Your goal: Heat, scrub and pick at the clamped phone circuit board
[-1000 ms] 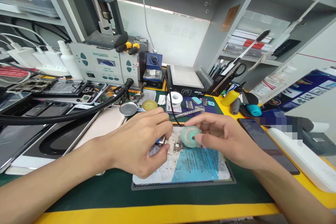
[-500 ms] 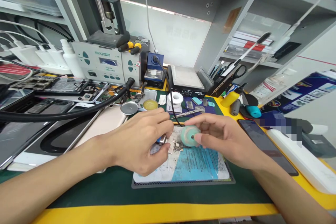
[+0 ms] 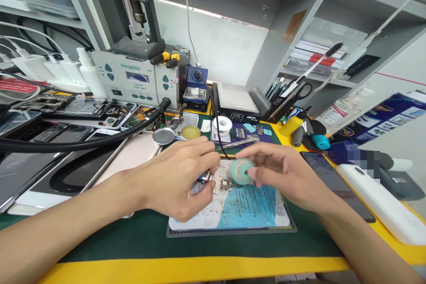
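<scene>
My right hand (image 3: pixel 289 177) closes its thumb and fingers around a round teal piece (image 3: pixel 242 171) with a paler ring and a dark centre. A thin black cord (image 3: pixel 217 128) comes down behind it; whether they join is hidden. My left hand (image 3: pixel 183 179), knuckles up, curls round a small blue-and-metal part (image 3: pixel 205 177), mostly covered by the fingers. Between both hands a small metal-framed circuit piece (image 3: pixel 226 185) lies on a stained white-and-blue work mat (image 3: pixel 253 213), close beside the teal piece.
Behind my hands are a white spool (image 3: pixel 222 125), a tin of yellowish paste (image 3: pixel 191 132) and tweezers (image 3: pixel 239 142). A thick black hose (image 3: pixel 109 145) crosses phone parts at left. A grey soldering station (image 3: pixel 129 80) stands behind. A dark phone (image 3: pixel 336 186) lies at right.
The teal piece in my right hand has shifted slightly to the right, so a little more of the circuit piece shows. My left hand has stayed in place.
</scene>
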A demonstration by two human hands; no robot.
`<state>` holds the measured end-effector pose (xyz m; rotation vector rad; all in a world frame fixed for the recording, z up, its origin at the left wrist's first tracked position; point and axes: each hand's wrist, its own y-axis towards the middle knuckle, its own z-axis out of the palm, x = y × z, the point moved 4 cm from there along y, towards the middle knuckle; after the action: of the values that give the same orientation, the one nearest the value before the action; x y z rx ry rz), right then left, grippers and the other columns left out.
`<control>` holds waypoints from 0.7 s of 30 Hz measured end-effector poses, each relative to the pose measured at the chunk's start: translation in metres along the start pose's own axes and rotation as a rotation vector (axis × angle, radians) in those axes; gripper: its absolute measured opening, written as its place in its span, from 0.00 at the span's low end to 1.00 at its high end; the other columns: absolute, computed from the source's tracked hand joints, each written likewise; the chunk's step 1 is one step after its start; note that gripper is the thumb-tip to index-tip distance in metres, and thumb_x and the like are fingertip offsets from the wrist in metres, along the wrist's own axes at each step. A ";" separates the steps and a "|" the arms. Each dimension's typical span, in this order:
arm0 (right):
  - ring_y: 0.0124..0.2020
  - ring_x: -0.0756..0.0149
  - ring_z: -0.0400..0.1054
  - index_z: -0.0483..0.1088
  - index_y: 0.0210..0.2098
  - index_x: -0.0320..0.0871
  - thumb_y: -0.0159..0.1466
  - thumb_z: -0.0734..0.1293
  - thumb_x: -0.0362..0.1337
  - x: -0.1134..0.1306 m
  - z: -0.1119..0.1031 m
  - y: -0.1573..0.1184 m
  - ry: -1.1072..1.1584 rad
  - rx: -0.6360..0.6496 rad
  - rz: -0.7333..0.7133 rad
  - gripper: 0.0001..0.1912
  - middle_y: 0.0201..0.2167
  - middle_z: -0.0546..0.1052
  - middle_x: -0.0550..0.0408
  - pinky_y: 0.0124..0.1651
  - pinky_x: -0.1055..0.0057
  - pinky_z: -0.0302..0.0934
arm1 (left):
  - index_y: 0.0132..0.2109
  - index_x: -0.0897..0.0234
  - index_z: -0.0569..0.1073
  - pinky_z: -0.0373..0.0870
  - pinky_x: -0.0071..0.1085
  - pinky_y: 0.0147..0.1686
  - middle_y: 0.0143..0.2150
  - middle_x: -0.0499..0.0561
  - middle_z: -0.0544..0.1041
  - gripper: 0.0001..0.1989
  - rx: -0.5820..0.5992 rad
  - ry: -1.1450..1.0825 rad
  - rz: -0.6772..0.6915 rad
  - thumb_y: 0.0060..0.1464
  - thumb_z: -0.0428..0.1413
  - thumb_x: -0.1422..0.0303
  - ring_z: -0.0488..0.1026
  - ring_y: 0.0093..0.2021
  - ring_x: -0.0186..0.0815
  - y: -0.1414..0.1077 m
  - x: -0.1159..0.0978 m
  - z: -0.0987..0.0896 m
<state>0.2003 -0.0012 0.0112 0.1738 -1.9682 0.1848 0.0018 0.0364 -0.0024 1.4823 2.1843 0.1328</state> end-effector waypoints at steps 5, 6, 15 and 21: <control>0.24 0.68 0.65 0.77 0.43 0.39 0.57 0.69 0.33 0.000 -0.001 0.000 -0.023 -0.022 0.017 0.14 0.27 0.73 0.57 0.27 0.70 0.59 | 0.36 0.63 0.70 0.60 0.38 0.33 0.34 0.51 0.68 0.02 0.003 0.000 -0.002 0.56 0.53 0.70 0.64 0.35 0.40 0.000 0.000 0.000; 0.24 0.68 0.66 0.77 0.43 0.39 0.57 0.69 0.33 0.000 -0.002 0.000 -0.021 -0.019 0.022 0.14 0.27 0.73 0.57 0.27 0.70 0.60 | 0.36 0.63 0.70 0.60 0.38 0.33 0.34 0.51 0.68 0.02 0.002 0.001 -0.002 0.56 0.53 0.71 0.64 0.35 0.40 0.000 0.000 0.000; 0.24 0.67 0.66 0.78 0.43 0.40 0.58 0.68 0.32 0.000 -0.002 -0.002 -0.068 -0.017 -0.012 0.14 0.27 0.72 0.57 0.27 0.70 0.58 | 0.36 0.63 0.70 0.61 0.38 0.34 0.34 0.51 0.68 0.02 0.009 -0.001 -0.011 0.55 0.53 0.70 0.64 0.35 0.40 -0.001 -0.001 0.000; 0.24 0.68 0.66 0.78 0.43 0.40 0.57 0.68 0.33 0.000 -0.001 -0.001 -0.029 -0.010 0.001 0.14 0.26 0.72 0.58 0.27 0.71 0.59 | 0.36 0.63 0.70 0.61 0.38 0.34 0.35 0.51 0.69 0.02 0.012 0.005 -0.017 0.56 0.53 0.70 0.65 0.35 0.40 0.001 0.000 0.000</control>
<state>0.2014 -0.0015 0.0121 0.1698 -1.9975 0.1742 0.0029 0.0368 -0.0015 1.4706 2.2048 0.1174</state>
